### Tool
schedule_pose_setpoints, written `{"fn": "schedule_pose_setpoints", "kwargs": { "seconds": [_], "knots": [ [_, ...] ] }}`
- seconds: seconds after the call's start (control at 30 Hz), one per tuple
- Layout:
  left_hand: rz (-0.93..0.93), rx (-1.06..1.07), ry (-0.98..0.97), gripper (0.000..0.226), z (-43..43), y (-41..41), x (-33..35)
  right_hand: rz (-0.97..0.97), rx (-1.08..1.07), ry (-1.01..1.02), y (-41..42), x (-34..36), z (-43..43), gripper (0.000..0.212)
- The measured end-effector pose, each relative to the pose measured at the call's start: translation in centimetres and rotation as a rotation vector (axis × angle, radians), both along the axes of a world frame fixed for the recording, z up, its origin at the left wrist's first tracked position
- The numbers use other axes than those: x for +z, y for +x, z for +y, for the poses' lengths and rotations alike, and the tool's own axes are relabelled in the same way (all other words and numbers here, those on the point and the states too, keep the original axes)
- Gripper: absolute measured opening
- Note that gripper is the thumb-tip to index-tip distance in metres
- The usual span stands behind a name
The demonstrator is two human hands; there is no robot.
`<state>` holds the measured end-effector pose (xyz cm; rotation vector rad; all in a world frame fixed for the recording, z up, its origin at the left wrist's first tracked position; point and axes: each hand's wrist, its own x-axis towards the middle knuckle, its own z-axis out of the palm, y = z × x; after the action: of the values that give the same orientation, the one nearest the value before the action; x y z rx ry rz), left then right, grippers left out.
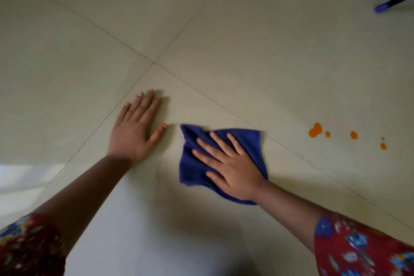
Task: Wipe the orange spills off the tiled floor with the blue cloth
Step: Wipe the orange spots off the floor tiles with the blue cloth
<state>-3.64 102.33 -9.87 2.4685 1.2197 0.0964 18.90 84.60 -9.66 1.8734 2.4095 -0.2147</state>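
The right hand (230, 170) lies flat on the crumpled dark-blue fabric cloth (188, 170), grip spread, pressing it onto the pale tiled floor (246, 51). The left hand (134, 132) rests flat on the floor just beside the cloth, grip spread. The orange liquid spills (314, 130) lie well apart to the right.

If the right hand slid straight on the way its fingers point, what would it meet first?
Probably the left hand, flat on the tiled floor: the right hand, pressing the blue cloth, points up-left toward its thumb, away from the orange spills.
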Motion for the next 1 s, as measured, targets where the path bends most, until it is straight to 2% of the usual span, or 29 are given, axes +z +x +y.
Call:
{"fn": "schedule_pose_setpoints", "kwargs": {
  "seconds": [0.07, 0.2, 0.27, 0.33, 0.47, 0.53, 0.6, 0.67, 0.77, 0.83, 1.0],
  "knots": [
    [-0.003, -0.067, -0.009, 0.067, -2.1, 1.0, 0.0, -0.003, -0.025, 0.017, 3.5, 0.0, -1.4, 0.058],
    [0.041, -0.191, 0.053, 0.064, -3.9, 1.5, -0.5, -0.069, -0.544, 0.039, 9.4, -0.3, 2.0, 0.057],
    [0.022, -0.169, 0.036, 0.061, -3.4, 1.5, -0.4, -0.072, -0.677, 0.053, 8.6, -0.3, 4.6, 0.060],
    [0.017, -0.161, 0.027, 0.061, -3.6, 1.4, -0.4, -0.049, -0.628, 0.056, 6.2, -0.4, 5.4, 0.063],
    [0.008, -0.146, 0.025, 0.061, -3.9, 1.6, -0.2, -0.005, -0.164, 0.020, 3.3, 0.0, -0.5, 0.060],
    [0.014, -0.144, 0.027, 0.061, -3.8, 1.8, -0.2, 0.025, -0.110, 0.014, 5.1, 0.1, -2.8, 0.059],
    [0.011, -0.142, 0.042, 0.061, -3.7, 1.8, -0.2, -0.004, -0.252, 0.037, 8.1, -0.3, -2.1, 0.056],
    [0.015, -0.147, 0.050, 0.061, -3.8, 1.8, -0.2, -0.040, -0.505, 0.039, 10.2, -0.4, 0.5, 0.055],
    [0.017, -0.152, 0.049, 0.061, -3.6, 1.7, -0.2, -0.038, -0.752, 0.051, 9.4, -0.3, 5.5, 0.060],
    [0.021, -0.161, 0.038, 0.061, -3.8, 1.7, -0.2, -0.010, -0.690, 0.043, 6.9, -0.3, 7.2, 0.062],
    [-0.006, -0.150, 0.039, 0.061, -3.6, 1.8, -0.2, 0.055, -0.144, 0.043, 0.6, -0.3, 2.0, 0.056]
  ]
}}
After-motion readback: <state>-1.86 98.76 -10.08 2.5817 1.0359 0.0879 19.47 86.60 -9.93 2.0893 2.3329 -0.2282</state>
